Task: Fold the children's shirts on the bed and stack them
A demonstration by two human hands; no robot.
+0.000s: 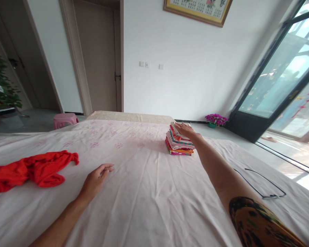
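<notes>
Nearest: white sheet [144, 212], wrinkled, covers the whole work surface. Glasses [273, 196] lie on it at right, just beside the right forearm, temples unfolded. Left hand [96, 176] is low over the sheet, left of centre; fingers loosely curled, grip half open with nothing visible in it. Can't tell if it touches the sheet. Red cloth [47, 169] lies crumpled to its left, apart from the fingers. Further out, stack of folded cloths [180, 144] sits right of centre toward the sheet's far side: pale on top, then red, teal and pink layers, orange and magenta at the bottom. Right hand [187, 131] rests palm down on top of it, fingers extended, grip wide and flat, not closed around anything. Pink flower print on the sheet left of the stack; beige cover [134, 117] beyond it. Past that: pink stool [65, 120] at left, purple flowers [216, 119] in a green pot at right, glass door [275, 82] beside them. Back: white wall [154, 92], brown door [98, 55], framed picture [198, 10] up high, cut by the view edge.
</notes>
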